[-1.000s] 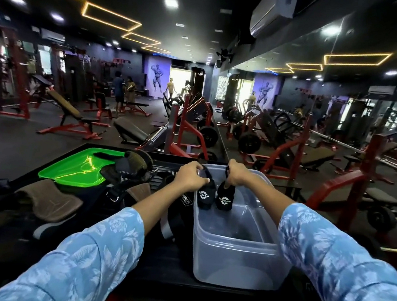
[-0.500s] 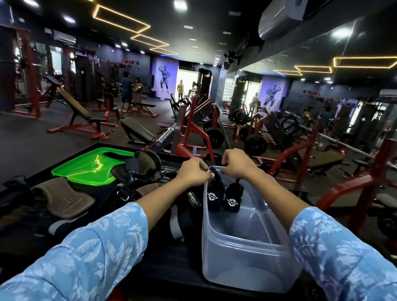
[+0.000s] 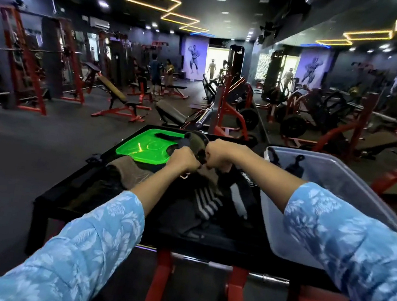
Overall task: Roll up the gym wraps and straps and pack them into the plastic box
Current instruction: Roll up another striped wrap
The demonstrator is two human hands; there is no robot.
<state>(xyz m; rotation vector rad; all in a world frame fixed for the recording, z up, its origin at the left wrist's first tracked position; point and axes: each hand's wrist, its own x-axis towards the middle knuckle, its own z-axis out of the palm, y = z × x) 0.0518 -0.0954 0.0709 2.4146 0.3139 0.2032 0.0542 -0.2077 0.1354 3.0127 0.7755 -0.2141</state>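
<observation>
Olive strap [image 3: 195, 141] is clamped in both the left hand [image 3: 183, 161] and right hand [image 3: 218, 154], each grip curled tight. Loose coils could spring open before reaching the plastic box [image 3: 338, 194], or snag neighbouring straps on the surface [image 3: 73, 192].

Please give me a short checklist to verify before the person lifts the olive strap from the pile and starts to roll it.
1. Both hands on the strap: left hand and right hand both grip the olive strap. Ok.
2. Strap free of the pile: its lower part runs into the other wraps. Cannot tell.
3. Metal ring below the left hand not caught: cannot tell.
4. Plastic box open and within reach on the right: ok.
5. Room in the box: only two black rolled straps at the far end. Ok.
6. Green lid out of the way: the strap partly lies over its right edge. Not ok.
</observation>
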